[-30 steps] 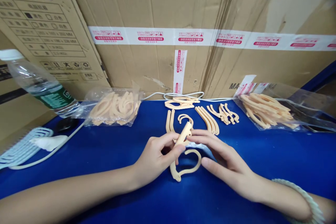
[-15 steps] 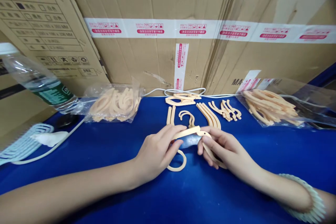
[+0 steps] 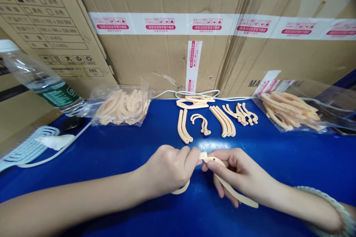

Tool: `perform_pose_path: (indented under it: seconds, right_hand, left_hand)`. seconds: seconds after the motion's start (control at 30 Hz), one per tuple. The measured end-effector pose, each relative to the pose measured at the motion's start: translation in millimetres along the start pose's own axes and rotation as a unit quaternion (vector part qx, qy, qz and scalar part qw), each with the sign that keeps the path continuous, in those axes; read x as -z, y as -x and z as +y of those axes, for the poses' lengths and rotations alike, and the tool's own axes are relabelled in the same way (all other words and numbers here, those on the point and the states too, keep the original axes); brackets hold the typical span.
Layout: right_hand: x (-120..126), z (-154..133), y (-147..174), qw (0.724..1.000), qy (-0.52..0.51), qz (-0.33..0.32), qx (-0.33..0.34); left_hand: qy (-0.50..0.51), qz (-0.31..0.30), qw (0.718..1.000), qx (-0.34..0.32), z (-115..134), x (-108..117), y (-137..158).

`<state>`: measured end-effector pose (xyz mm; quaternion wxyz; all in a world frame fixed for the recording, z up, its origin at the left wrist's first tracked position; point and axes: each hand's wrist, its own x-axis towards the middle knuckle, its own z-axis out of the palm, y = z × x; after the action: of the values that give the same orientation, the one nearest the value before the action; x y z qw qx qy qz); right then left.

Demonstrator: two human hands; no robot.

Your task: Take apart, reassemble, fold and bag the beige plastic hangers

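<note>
My left hand [image 3: 178,163] is closed in a pinch on a cream plastic hanger piece [image 3: 203,155], most of it hidden by the fingers. A curved cream part [image 3: 182,188] shows below that hand; I cannot tell whether it joins the held piece. My right hand [image 3: 233,170] grips a long curved hanger arm [image 3: 236,192] with a hole near its upper end. Where the two pieces meet, between my fingertips, they touch. Beyond my hands lie two curved arms [image 3: 184,126], a pair of hooks [image 3: 200,124] and another group of arms [image 3: 224,120].
Further back are flat frame-like pieces [image 3: 194,102] and several small hooks [image 3: 241,113]. Bags of cream parts stand left [image 3: 122,107] and right [image 3: 292,111]. A water bottle [image 3: 52,85], hairbrush [image 3: 30,144] and white cable [image 3: 69,146] are at left. Cardboard boxes [image 3: 155,59] stand behind.
Both hands have come lower and nearer me, uncovering the parts behind. My left fingers have closed tighter over their piece, and more of the right-hand arm shows.
</note>
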<state>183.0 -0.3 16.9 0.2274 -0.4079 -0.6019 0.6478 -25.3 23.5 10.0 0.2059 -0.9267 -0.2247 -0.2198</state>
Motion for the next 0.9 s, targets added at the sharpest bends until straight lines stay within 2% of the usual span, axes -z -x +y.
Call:
perform_pose_path:
  seconds: [0.17,0.23,0.33,0.43,0.47,0.53,0.6,0.67,0.73,0.8,0.83,0.9]
  right_hand:
    - [-1.1,-0.9,5.8,0.981,0.160,0.058,0.091]
    - [-0.1,-1.1,8.3,0.951,0.253,0.073,0.165]
    - [4.2,-5.3,10.1,0.888,0.361,0.096,0.266]
    - [19.2,-17.8,10.0,0.874,0.370,0.128,0.288]
    - [28.2,-23.6,10.1,0.864,0.380,0.145,0.297]
    - [52.5,-35.5,11.5,0.821,0.425,0.188,0.333]
    - [82.9,-44.9,14.1,0.766,0.468,0.246,0.366]
    - [114.5,-48.5,16.4,0.729,0.491,0.291,0.378]
    - [142.2,-44.7,16.3,0.714,0.521,0.279,0.374]
    - [162.6,-34.7,12.9,0.698,0.558,0.258,0.367]
    - [169.7,-28.5,10.3,0.690,0.575,0.249,0.362]
    - [178.3,-16.3,4.5,0.683,0.601,0.223,0.350]
  left_hand:
    - [0.001,0.007,1.000,-0.002,-0.2,4.0,-2.9]
    - [0.035,-0.010,0.999,0.024,-0.7,5.0,-2.6]
    - [0.141,-0.059,0.984,0.095,-1.6,4.6,-0.8]
    - [0.248,-0.074,0.952,0.161,-3.7,3.7,-0.8]
    - [0.287,-0.080,0.935,0.192,-4.8,3.6,-1.6]
    - [0.369,-0.102,0.885,0.267,-7.6,3.2,-4.2]
    - [0.442,-0.119,0.823,0.338,-10.3,2.3,-7.4]
    - [0.513,-0.127,0.751,0.397,-12.6,0.7,-10.4]
    - [0.577,-0.126,0.676,0.441,-14.1,-1.2,-12.9]
    - [0.619,-0.121,0.617,0.471,-15.3,-2.7,-14.7]
    - [0.630,-0.113,0.601,0.479,-15.8,-3.2,-15.4]
    - [0.641,-0.097,0.586,0.487,-17.0,-3.5,-16.4]
